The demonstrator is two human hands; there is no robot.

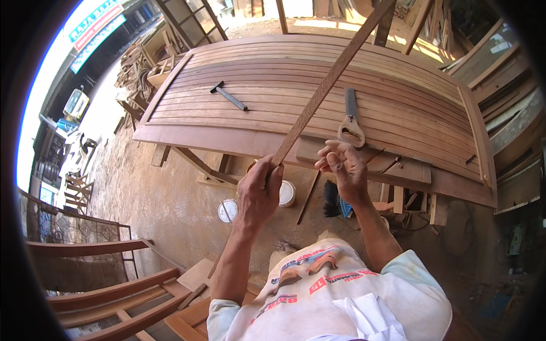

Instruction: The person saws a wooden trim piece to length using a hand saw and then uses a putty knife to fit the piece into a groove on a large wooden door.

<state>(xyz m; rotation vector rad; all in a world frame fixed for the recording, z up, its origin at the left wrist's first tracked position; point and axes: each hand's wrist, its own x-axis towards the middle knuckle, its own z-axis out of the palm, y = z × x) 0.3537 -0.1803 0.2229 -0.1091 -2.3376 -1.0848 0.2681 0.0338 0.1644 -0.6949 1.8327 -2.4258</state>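
My left hand (259,190) is closed round the lower end of a long thin wooden strip (321,94), which slants up and away to the right across a slatted wooden door panel (267,62). Raised near the panel's front edge, my right hand (346,170) has its fingers bent but apart, with nothing seen in it. Just beyond that hand lies a handsaw (351,122), handle toward me. A hammer (228,96) with a metal shaft rests on the slats farther left. Beside the right hand, a wooden block (398,166) sits along the panel's edge.
White buckets (286,193) and a black-bristled brush (331,199) are on the floor under the panel's front edge. Wooden frames (119,301) stand at the lower left. Scrap wood (145,65) is piled at the far left, and boards (506,119) lean at the right.
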